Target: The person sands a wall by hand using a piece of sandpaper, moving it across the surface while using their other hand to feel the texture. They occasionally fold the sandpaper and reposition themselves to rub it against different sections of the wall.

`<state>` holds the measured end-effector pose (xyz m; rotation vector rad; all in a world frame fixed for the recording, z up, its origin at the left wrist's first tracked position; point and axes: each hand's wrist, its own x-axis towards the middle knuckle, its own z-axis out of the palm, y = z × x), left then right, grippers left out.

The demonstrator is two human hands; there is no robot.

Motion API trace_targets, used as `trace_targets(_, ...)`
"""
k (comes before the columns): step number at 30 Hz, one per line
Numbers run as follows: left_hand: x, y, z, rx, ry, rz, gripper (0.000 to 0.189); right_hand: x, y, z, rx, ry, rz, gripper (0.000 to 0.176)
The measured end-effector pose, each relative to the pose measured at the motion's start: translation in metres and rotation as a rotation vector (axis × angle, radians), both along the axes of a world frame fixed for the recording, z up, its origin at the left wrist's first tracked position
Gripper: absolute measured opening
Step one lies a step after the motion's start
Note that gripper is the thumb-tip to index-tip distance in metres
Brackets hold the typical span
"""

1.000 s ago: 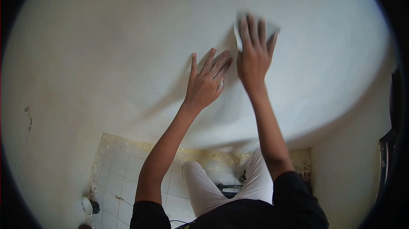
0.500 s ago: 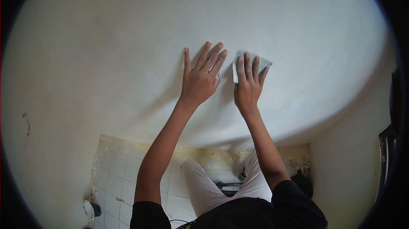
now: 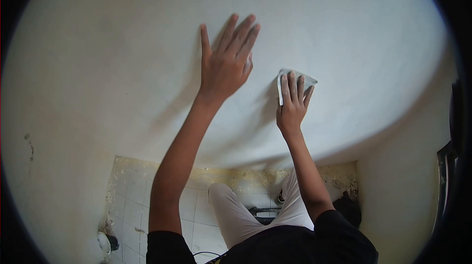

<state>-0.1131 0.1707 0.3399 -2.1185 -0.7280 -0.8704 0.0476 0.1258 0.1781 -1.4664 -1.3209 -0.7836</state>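
A pale, off-white wall [image 3: 123, 67] fills most of the view. Against it, my right hand [image 3: 292, 109] presses a small grey-white sheet of sandpaper [image 3: 309, 79], with its fingers laid over the sheet and the corners showing around them. The thumb side of that hand is partly hidden. Up and to the left, my left hand [image 3: 222, 65] is open, fingers spread on or close to the wall; contact cannot be told. Pale dust marks the right fingers.
Below are my legs in light trousers [image 3: 233, 210] and a tiled floor [image 3: 132, 215]. A black item [image 3: 348, 210] lies in the right corner, and a white-and-black object [image 3: 105, 242] at lower left. A dark frame [image 3: 445, 180] stands at the right edge.
My left hand has moved up the wall and slightly left. My right hand, with the sandpaper, has slid a little down and to the right.
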Motion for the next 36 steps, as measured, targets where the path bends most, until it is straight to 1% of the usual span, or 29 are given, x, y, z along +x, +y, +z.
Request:
trace_targets(2,0.009,0.005,0.018,0.064,-0.048,-0.045,0.068,0.004,-0.004,-0.007,-0.072,0.014,0.021,0.075)
trace_targets(3,0.012,0.007,0.024,0.094,-0.054,-0.037,0.068,0.003,0.001,0.007,-0.038,0.013,0.029,0.073)
trace_targets(4,0.013,0.006,0.026,0.093,-0.05,-0.041,0.068,0.002,0.007,0.03,0.003,-0.02,0.012,0.072)
trace_targets(6,0.013,0.006,0.03,0.142,-0.05,0.007,0.067,0.0,0.02,0.103,0.1,-0.119,-0.044,0.069)
trace_targets(8,0.008,0.005,0.022,0.119,-0.039,0.029,0.066,-0.002,0.032,0.184,0.355,-0.141,0.054,0.065)
trace_targets(9,0.005,0.005,0.016,0.097,-0.036,0.055,0.065,-0.006,0.031,0.215,0.402,-0.158,0.088,0.063)
trace_targets(10,0.002,0.003,0.011,0.106,-0.036,0.055,0.065,-0.007,0.035,0.235,0.387,-0.236,0.004,0.062)
trace_targets(11,-0.001,0.002,0.005,0.067,-0.048,0.057,0.065,-0.011,0.035,0.238,0.419,-0.215,0.035,0.063)
trace_targets(12,-0.005,0.0,0.001,0.029,-0.06,0.061,0.064,-0.015,0.031,0.238,0.451,-0.192,0.069,0.064)
trace_targets(13,-0.008,0.004,-0.003,0.035,-0.064,0.065,0.064,-0.016,0.03,0.224,0.458,-0.195,0.074,0.064)
trace_targets(15,-0.013,0.01,-0.006,0.019,-0.119,0.032,0.065,-0.016,0.035,0.162,0.274,-0.173,-0.006,0.06)
trace_targets(17,-0.015,0.013,-0.005,0.021,-0.114,0.038,0.065,-0.026,0.031,0.092,0.126,-0.087,0.016,0.059)
trace_targets(18,-0.013,0.013,-0.005,0.023,-0.113,0.041,0.066,-0.033,0.022,0.082,0.101,-0.051,0.022,0.063)
trace_targets(20,-0.012,0.011,-0.004,-0.005,-0.152,0.005,0.064,-0.031,0.021,0.079,0.022,-0.042,0.032,0.067)
trace_targets(21,-0.012,0.01,-0.003,-0.028,-0.172,-0.03,0.062,-0.031,0.02,0.095,0.023,-0.041,0.029,0.067)
trace_targets(23,-0.012,0.01,-0.003,-0.021,-0.152,-0.003,0.061,-0.027,0.032,0.154,0.179,-0.092,0.066,0.07)
trace_targets(25,-0.016,0.009,-0.006,-0.013,-0.13,0.036,0.061,-0.027,0.038,0.219,0.355,-0.089,0.085,0.068)
trace_targets(26,-0.016,0.008,-0.007,-0.022,-0.124,0.036,0.06,-0.029,0.04,0.234,0.361,-0.089,0.091,0.068)
trace_targets(28,-0.019,0.006,-0.008,-0.024,-0.116,0.041,0.06,-0.035,0.04,0.249,0.464,-0.104,0.005,0.067)
trace_targets(30,-0.021,0.003,-0.013,-0.007,-0.059,0.044,0.067,-0.028,0.04,0.207,0.378,-0.078,0.046,0.069)
trace_targets(31,-0.021,0.003,-0.015,0.0,-0.065,0.041,0.067,-0.031,0.03,0.173,0.319,-0.065,0.046,0.07)
trace_targets(32,-0.021,0.003,-0.017,-0.014,-0.083,0.012,0.067,-0.03,0.027,0.129,0.168,-0.086,-0.037,0.07)
trace_targets(34,-0.018,-0.002,-0.026,-0.034,-0.101,-0.022,0.068,-0.03,0.013,0.042,0.048,-0.021,0.038,0.068)
trace_targets(35,-0.017,-0.003,-0.027,-0.06,-0.113,-0.037,0.068,-0.029,0.014,0.018,0.008,-0.026,0.03,0.066)
trace_targets(36,-0.017,-0.003,-0.028,-0.085,-0.121,-0.05,0.068,-0.029,0.014,0.029,0.006,-0.026,0.03,0.066)
